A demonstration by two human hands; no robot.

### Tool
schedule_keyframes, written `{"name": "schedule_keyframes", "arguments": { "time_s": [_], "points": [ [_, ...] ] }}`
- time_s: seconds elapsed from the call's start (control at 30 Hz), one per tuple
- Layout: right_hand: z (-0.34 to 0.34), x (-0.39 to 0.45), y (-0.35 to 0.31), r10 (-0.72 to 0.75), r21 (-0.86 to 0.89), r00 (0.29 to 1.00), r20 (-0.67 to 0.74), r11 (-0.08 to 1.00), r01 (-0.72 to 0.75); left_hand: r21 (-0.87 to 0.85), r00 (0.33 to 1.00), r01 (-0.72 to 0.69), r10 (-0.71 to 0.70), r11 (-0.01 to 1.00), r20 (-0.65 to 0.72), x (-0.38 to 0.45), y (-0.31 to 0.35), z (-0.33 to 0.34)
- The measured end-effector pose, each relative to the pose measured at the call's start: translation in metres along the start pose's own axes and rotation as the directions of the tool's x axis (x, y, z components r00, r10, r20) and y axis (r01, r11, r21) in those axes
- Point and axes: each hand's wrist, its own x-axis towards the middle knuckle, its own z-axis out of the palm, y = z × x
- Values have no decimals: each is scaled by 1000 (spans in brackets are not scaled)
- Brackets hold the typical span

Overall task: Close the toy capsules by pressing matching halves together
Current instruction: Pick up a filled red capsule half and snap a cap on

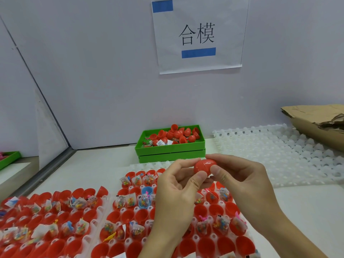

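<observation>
A red toy capsule (204,166) is held in the air at the middle of the view, its two halves joined with a seam line showing. My left hand (178,185) pinches its left half between thumb and fingers. My right hand (240,177) pinches its right half the same way. Below my hands lie white holder trays (109,205) filled with open red capsule halves (128,216), many holding small bags of coloured toys (130,200). One blue half (146,191) stands among them.
A green tray (171,151) with loose red halves sits at the back by the wall. Stacked empty white holder trays (290,153) lie at the right, with a torn cardboard box (320,121) behind. Another green tray (9,159) is at the far left. A paper sign (199,34) hangs on the wall.
</observation>
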Motion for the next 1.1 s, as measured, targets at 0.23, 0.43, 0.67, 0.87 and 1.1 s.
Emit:
{"name": "schedule_keyframes", "arguments": {
  "time_s": [0.23, 0.43, 0.67, 0.87, 1.1],
  "points": [
    [-1, 1, -6, -6, -54, 1000, -12, 999, 5, 61, 998, -5, 9, 998, -67, -3, -2, 3],
    [-1, 1, -7, 37, -136, 999, -16, 990, -39, 139, 993, -35, 51, 990, -111, -5, -3, 4],
    [-1, 1, -10, 56, -79, 997, -47, 995, -59, 170, 988, -70, 92, 983, -124, -8, -2, 8],
    [-1, 1, -9, 77, -60, 996, -35, 995, -79, 165, 990, -64, 83, 984, -110, -7, -4, 5],
    [-2, 1, -9, 76, -43, 996, -51, 996, -79, 215, 994, -65, 82, 974, -71, -6, -3, 3]
  ]
}}
